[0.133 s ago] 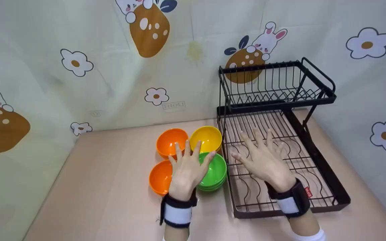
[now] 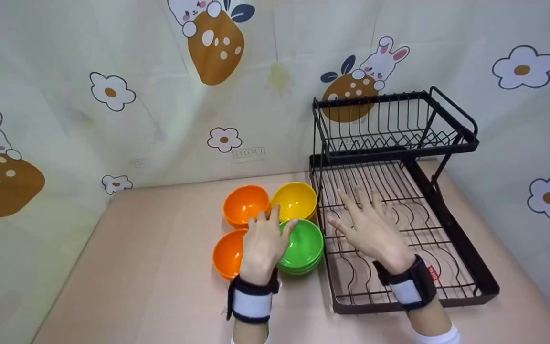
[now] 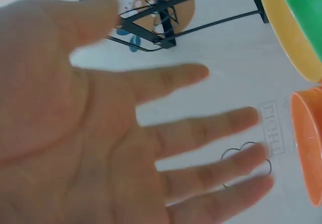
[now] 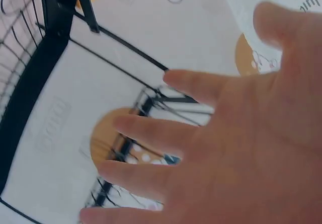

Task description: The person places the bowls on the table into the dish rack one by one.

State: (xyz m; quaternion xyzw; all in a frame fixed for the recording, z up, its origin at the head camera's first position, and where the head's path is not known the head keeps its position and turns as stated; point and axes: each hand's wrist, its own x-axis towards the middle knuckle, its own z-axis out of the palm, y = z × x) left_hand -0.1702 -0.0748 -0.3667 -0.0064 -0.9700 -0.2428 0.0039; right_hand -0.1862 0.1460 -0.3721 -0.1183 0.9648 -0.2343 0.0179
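My left hand (image 2: pixel 261 246) hovers over the group of bowls with its fingers spread and nothing in its grasp. Under and around it are an orange bowl (image 2: pixel 245 200) at the back left, another orange bowl (image 2: pixel 226 255) at the front left, a yellow bowl (image 2: pixel 296 197) at the back right and a stack of green bowls (image 2: pixel 306 246) at the front right. My right hand (image 2: pixel 375 234), fingers also apart and holding nothing, is above the lower tier of the black dish rack (image 2: pixel 411 296). Both wrist views show a bare palm with outstretched fingers.
The rack's raised upper basket (image 2: pixel 399 150) stands at the back right, on slanted legs. A printed curtain (image 2: pixel 170 110) hangs behind the pinkish tabletop (image 2: pixel 127 267). Dark straps with white patches wrap both wrists.
The left fingers have tipped down and look shorter over the bowls. My right hand has shifted slightly left. The bowls and rack have stayed put; the head view has tilted a little.
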